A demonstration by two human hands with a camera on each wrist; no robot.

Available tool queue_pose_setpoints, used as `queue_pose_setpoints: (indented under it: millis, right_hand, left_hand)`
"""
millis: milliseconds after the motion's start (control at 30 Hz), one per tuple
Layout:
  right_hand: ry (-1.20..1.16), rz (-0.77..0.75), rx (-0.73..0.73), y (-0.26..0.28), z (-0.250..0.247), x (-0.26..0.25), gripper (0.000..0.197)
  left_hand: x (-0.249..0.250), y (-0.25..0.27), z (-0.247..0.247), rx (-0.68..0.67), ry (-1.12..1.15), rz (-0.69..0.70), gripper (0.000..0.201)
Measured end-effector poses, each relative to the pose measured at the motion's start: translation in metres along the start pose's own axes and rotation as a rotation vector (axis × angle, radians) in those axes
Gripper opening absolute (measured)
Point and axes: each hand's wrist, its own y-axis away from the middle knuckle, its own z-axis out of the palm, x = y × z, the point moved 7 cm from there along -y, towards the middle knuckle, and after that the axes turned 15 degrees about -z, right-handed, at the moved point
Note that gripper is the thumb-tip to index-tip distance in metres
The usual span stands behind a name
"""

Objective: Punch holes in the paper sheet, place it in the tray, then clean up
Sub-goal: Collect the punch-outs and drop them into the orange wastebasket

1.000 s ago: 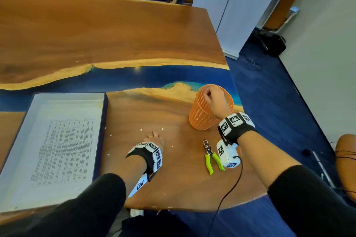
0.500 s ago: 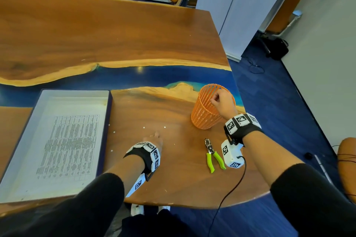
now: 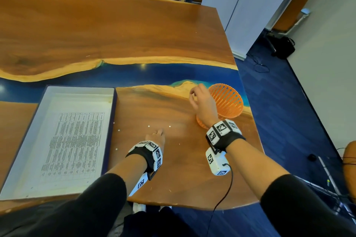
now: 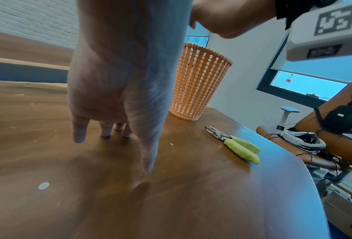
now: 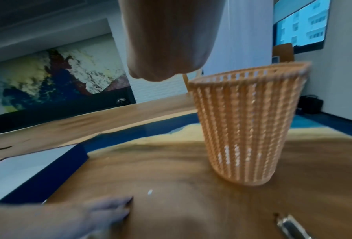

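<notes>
Head view: the orange basket point(image 3: 227, 102) stands close to the table's point(image 3: 115, 31) right edge, where the blue floor begins. Left of the basket lies bare wood dotted with small white paper dots point(image 3: 148, 126), running up to the tray point(image 3: 115, 106). The printed paper sheet point(image 3: 75, 144) lies flat inside the tray, well left of the basket. The right hand point(image 3: 201, 102) hovers just left of the basket's rim, fingers curled inward; whether they pinch anything cannot be told. The left hand point(image 3: 156, 137) rests on the wood between basket and tray, fingers pointing away from the person.

Left wrist view: the left hand's fingers point(image 4: 78, 131) are spread and straight, tips touching the wood left of the basket point(image 4: 197, 84). The green-handled hole punch point(image 4: 236, 143) lies right of the basket's base, near the rounded table edge. One paper dot point(image 4: 43, 186) lies near the camera.

Right wrist view, blurred: the right hand point(image 5: 166, 40) hangs above the wood, just left of the basket point(image 5: 244, 126); its fingers are hidden.
</notes>
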Motion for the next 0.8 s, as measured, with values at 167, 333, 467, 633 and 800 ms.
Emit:
queue_pose_setpoints:
  millis: [167, 333, 467, 633, 800]
  right_hand:
    - [-0.137, 0.169, -0.199, 0.030, 0.087, 0.006, 0.010]
    - [-0.196, 0.444, -0.406, 0.062, 0.147, 0.024, 0.015]
    - [-0.219, 0.507, -0.443, 0.068, 0.162, 0.022, 0.015]
    - [-0.190, 0.485, -0.444, 0.062, 0.164, 0.020, 0.016]
    - [-0.157, 0.457, -0.480, 0.062, 0.166, 0.020, 0.018]
  left_hand:
    - [0.000, -0.010, -0.001, 0.042, 0.044, 0.016, 0.091]
    - [0.004, -0.015, 0.013, 0.091, -0.017, 0.005, 0.110]
    - [0.005, -0.013, 0.024, 0.086, -0.013, -0.022, 0.110]
    - [0.007, -0.013, 0.028, 0.086, -0.007, -0.048, 0.109]
    - [0.005, -0.010, 0.028, 0.078, -0.002, -0.035, 0.106]
